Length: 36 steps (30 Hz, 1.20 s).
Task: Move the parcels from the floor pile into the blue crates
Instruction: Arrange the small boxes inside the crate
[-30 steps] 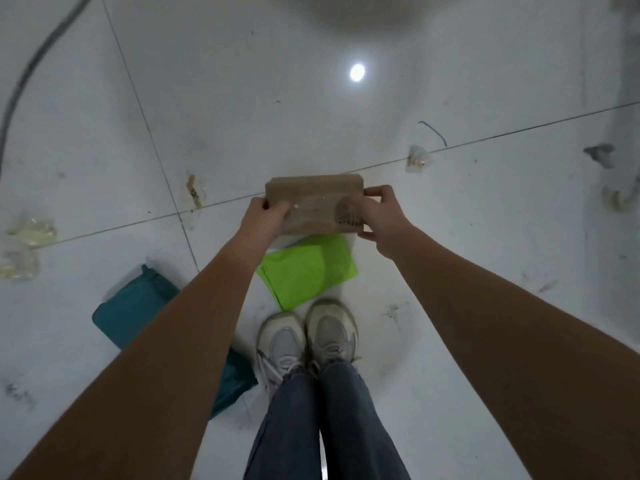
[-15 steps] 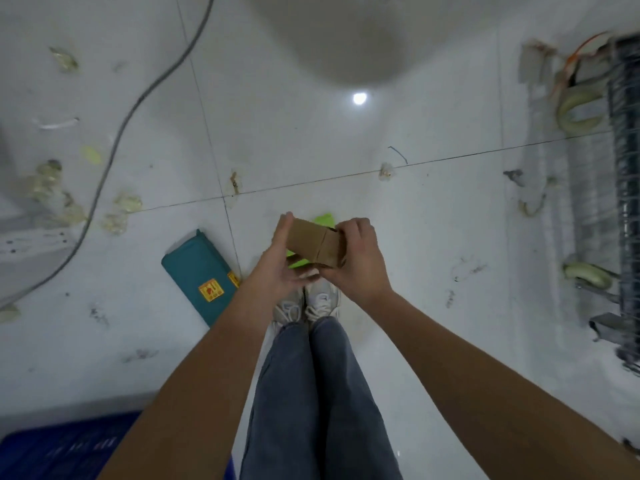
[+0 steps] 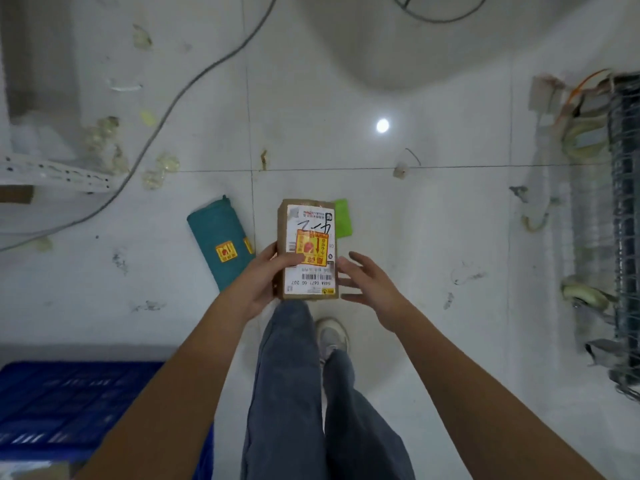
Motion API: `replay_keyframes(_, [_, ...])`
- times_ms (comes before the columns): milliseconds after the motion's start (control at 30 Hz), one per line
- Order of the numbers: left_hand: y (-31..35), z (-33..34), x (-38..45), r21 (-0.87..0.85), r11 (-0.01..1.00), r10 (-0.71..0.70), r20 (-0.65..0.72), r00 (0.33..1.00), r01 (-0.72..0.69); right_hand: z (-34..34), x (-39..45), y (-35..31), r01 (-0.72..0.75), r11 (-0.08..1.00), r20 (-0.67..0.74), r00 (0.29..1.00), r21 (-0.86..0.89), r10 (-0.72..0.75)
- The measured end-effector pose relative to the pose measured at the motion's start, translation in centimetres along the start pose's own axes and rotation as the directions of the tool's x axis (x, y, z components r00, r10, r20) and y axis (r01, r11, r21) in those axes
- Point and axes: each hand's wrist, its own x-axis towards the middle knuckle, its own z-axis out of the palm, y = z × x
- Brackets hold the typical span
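One blue crate (image 3: 65, 407) sits at the lower left on the floor, its ribbed plastic wall partly hidden behind my left forearm. Above it, on the white tiles (image 3: 433, 237), a grey cable (image 3: 173, 109) curves across toward a white perforated bracket (image 3: 59, 174) at the left edge. A teal parcel (image 3: 221, 244) with a yellow sticker lies flat on the floor, just left of my hands. My left hand (image 3: 263, 282) grips the cardboard parcel (image 3: 307, 249), thumb laid across its label and fingers wrapped round its left edge, so the box is up in the air over my legs, label side facing me with a barcode and a yellow-and-red sticker. Behind the box, a bright green parcel (image 3: 342, 218) peeks out on the floor. My right hand (image 3: 370, 285) is spread, fingers loose, just beside the box's right edge; I cannot tell whether it touches. Far right stands a wire-mesh cage (image 3: 623, 237).
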Motion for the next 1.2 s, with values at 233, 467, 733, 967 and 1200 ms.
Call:
replay_keyframes(233, [-7.4, 1.3, -6.8, -0.035, 0.998, 0.054, -0.137, 0.989, -0.060, 0.2, -5.0, 5.5, 0.004, 1.000, 0.152, 0.988, 0.011, -0.005])
replay_keyframes(467, [-11.0, -1.7, -17.2, -0.227, 0.948, 0.128, -0.372, 0.919, -0.224, 2.3, -15.0, 5.6, 0.052, 0.944, 0.272, 0.962, -0.325, 0.040])
replay_keyframes(733, [-16.2, -6.8, -28.5, -0.322, 0.893, 0.161, -0.425, 0.891, -0.315, 10.9, -22.3, 5.6, 0.083, 0.928, 0.281, 0.959, -0.363, 0.024])
replay_keyframes(967, [-23.2, -11.8, -37.5, -0.693, 0.476, 0.131, -0.553, 0.822, -0.542, 21.6, -27.7, 11.5, -0.030, 0.968, 0.335, 0.935, -0.247, 0.115])
replay_keyframes(1200, [-30.9, -16.9, -45.5, -0.625, 0.507, 0.056, -0.663, 0.746, -0.594, 33.5, -33.8, 17.6, 0.017, 0.975, 0.378, 0.923, -0.220, 0.069])
